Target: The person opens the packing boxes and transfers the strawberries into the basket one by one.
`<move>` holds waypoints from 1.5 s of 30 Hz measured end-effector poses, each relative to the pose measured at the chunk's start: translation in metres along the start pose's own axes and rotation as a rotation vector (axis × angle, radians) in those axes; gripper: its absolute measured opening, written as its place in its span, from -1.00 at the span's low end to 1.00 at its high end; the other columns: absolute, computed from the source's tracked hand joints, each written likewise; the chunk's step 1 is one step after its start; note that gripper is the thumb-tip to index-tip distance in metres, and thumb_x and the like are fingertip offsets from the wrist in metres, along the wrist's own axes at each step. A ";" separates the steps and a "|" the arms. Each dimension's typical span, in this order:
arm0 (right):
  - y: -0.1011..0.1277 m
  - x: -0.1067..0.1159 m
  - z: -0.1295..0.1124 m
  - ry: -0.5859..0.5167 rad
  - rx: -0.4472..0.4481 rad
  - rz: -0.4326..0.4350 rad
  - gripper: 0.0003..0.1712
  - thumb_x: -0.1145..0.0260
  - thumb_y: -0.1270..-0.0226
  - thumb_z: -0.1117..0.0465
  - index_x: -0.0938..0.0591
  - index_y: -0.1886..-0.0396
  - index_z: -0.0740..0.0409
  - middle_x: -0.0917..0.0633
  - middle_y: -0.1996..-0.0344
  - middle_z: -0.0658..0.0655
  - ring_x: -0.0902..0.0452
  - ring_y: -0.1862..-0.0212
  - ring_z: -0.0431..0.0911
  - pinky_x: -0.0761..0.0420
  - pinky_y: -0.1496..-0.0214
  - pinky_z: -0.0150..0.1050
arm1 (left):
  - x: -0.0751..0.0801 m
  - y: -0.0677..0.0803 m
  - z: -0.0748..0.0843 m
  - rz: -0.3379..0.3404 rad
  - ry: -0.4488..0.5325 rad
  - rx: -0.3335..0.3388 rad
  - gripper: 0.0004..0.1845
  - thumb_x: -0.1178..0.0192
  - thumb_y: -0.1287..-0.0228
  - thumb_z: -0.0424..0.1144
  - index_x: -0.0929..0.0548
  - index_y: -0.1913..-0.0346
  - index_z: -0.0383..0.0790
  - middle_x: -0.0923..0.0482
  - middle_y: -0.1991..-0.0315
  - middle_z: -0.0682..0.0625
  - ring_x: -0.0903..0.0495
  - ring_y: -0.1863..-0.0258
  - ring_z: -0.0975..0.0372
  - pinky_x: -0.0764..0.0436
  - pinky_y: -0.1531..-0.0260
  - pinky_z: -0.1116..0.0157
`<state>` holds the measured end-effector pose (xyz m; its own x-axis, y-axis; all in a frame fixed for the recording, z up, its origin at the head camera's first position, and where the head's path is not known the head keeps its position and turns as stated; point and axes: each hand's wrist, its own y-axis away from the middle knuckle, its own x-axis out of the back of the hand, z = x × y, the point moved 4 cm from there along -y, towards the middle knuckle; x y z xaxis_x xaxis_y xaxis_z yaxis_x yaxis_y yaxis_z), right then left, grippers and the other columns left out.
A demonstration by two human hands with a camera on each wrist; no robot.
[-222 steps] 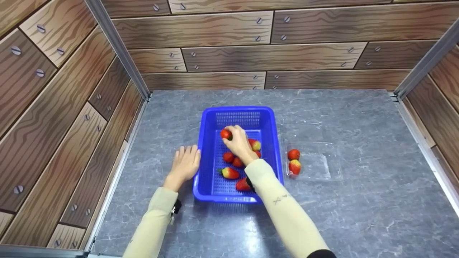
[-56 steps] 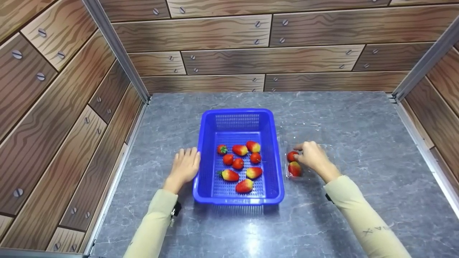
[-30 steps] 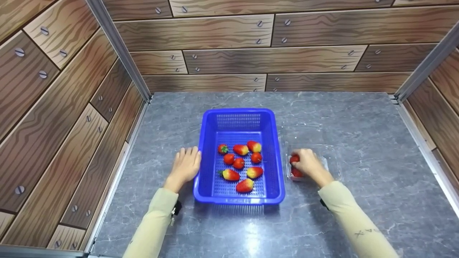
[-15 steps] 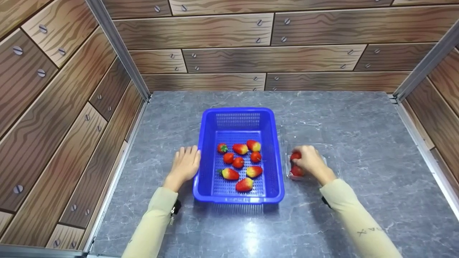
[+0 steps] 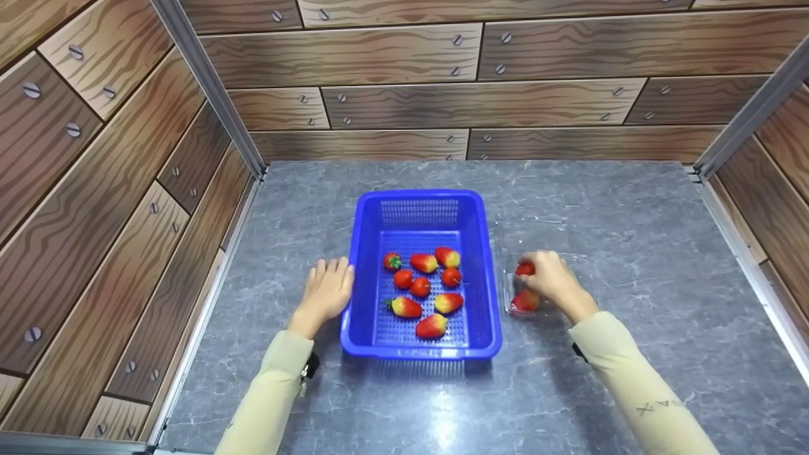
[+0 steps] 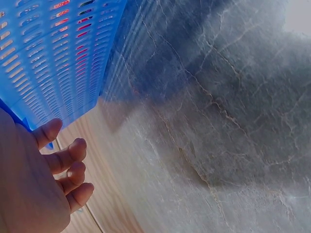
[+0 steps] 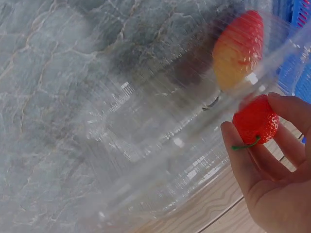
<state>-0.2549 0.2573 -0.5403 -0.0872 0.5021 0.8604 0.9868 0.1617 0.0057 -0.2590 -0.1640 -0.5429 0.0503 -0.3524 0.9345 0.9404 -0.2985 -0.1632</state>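
My right hand (image 5: pixel 553 282) pinches a small red strawberry (image 7: pixel 254 119) with a green stem between thumb and fingers. It is over the near-left side of a clear plastic box (image 7: pixel 141 150). A red-and-yellow strawberry (image 7: pixel 239 51) lies in that box, close to the held one. Left of the box stands a blue perforated basket (image 5: pixel 484 253). Red strawberries and red-and-yellow ones, such as this strawberry (image 5: pixel 431 327), lie spread over its floor. Against the basket's left rim, my left hand (image 5: pixel 325 292) rests with relaxed fingers, holding nothing.
The grey marbled tabletop (image 5: pixel 663 253) carries the basket and the box. Wood-patterned panels (image 5: pixel 404 57) enclose the back and both sides, with metal posts (image 5: pixel 208 88) at the corners.
Earlier the right hand held a red fruit inside the basket. It then moved right to the clear box, gripped the red strawberry and shifted it slightly away. The left hand stays put.
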 end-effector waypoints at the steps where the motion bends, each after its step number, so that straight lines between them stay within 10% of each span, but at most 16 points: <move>1: 0.000 0.001 -0.001 0.002 -0.001 0.001 -0.64 -0.40 -0.11 0.37 -0.68 0.05 0.38 -0.71 0.24 0.36 -0.63 0.14 0.30 -0.57 0.07 0.21 | 0.000 0.000 0.000 -0.001 0.000 -0.001 -0.66 0.26 -0.59 -0.16 -0.46 0.03 -0.34 -0.51 0.14 -0.28 -0.39 0.09 -0.18 -0.35 0.07 -0.06; 45: -0.043 0.053 -0.105 0.030 0.161 0.104 -0.80 -0.40 -0.14 0.31 -0.72 0.21 0.28 -0.70 0.32 0.26 -0.61 0.24 0.15 -0.58 0.14 0.08 | 0.002 -0.001 0.003 0.033 -0.018 -0.024 -0.70 0.22 -0.55 -0.18 -0.46 0.09 -0.33 -0.50 0.21 -0.27 -0.39 0.16 -0.17 -0.35 0.13 -0.05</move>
<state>-0.2875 0.1880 -0.4418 0.0200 0.4982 0.8668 0.9555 0.2458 -0.1633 -0.2592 -0.1621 -0.5399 0.0873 -0.3466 0.9339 0.9299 -0.3079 -0.2012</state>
